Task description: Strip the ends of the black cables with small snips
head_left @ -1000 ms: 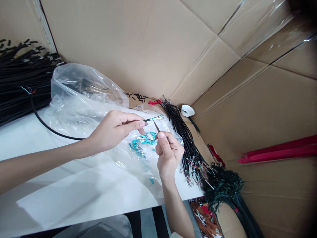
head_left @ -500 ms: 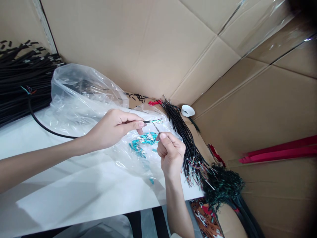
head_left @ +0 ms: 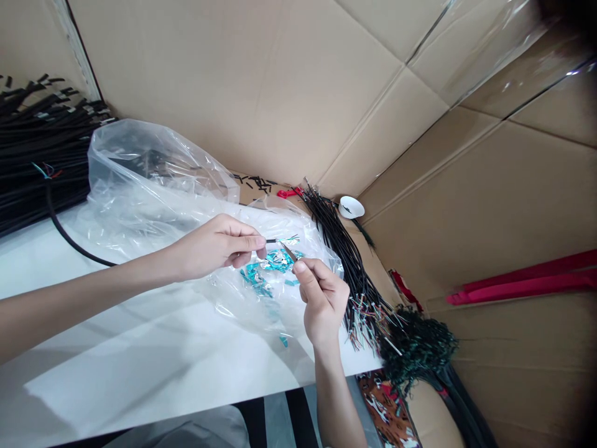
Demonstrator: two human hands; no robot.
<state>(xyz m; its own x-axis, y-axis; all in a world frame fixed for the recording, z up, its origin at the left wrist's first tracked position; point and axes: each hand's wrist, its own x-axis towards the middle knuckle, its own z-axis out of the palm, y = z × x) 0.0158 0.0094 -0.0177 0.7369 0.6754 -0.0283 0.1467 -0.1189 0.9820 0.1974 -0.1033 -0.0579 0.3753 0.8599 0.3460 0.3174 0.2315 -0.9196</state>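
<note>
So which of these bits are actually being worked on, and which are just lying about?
In hand:
- left hand pinches a thin black cable with a foil-wrapped end
- right hand holds a small metal tool at that end
- teal and silver scraps on the plastic bag below

Lying about:
- black cable bundle
- stack of black cables
- small white dish
- red strips
</note>
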